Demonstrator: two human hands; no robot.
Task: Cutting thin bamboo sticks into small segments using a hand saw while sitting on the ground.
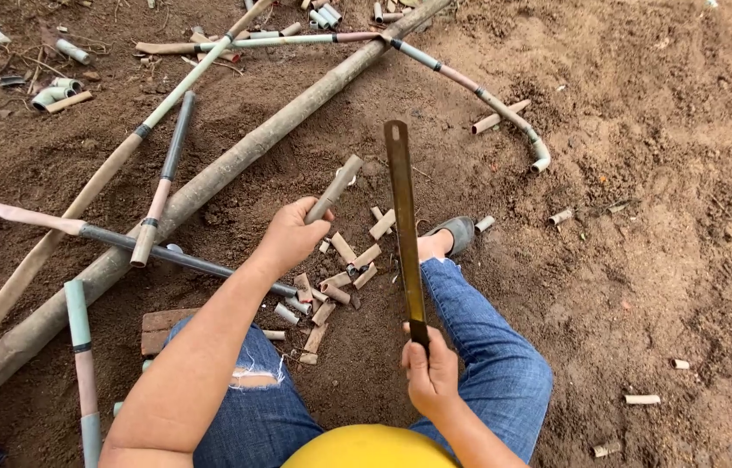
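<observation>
Your left hand is closed around a short bamboo piece, raised above the pile of cut segments on the soil between your knees; your right hand grips the handle of a long blade, point away; thick bamboo pole lies left.

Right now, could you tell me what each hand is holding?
Left hand: closed on a short bamboo piece.
Right hand: closed on a long blade's handle.

Cut tube pieces lie on the soil between the knees, right of a long pole, left of the blade.
</observation>
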